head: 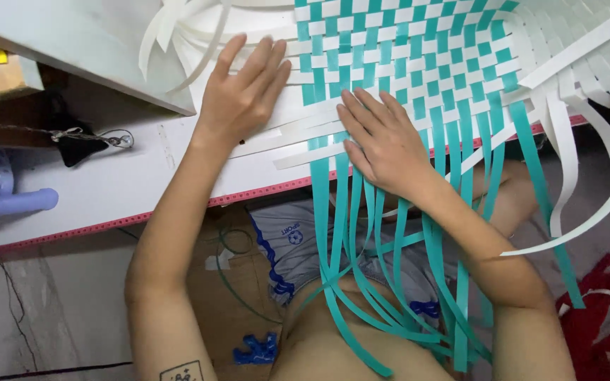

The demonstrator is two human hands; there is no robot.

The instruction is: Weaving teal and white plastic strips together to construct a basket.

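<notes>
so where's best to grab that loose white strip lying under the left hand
Take the white strip at its free end near the board's red edge, coming from the left: that end lies flat and uncovered, while its other end runs under the teal strips and the right hand. The left hand rests above it.

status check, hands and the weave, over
Left hand flat on white strips. Right hand pressing teal strips at woven mat edge. Nothing blocking.
</notes>
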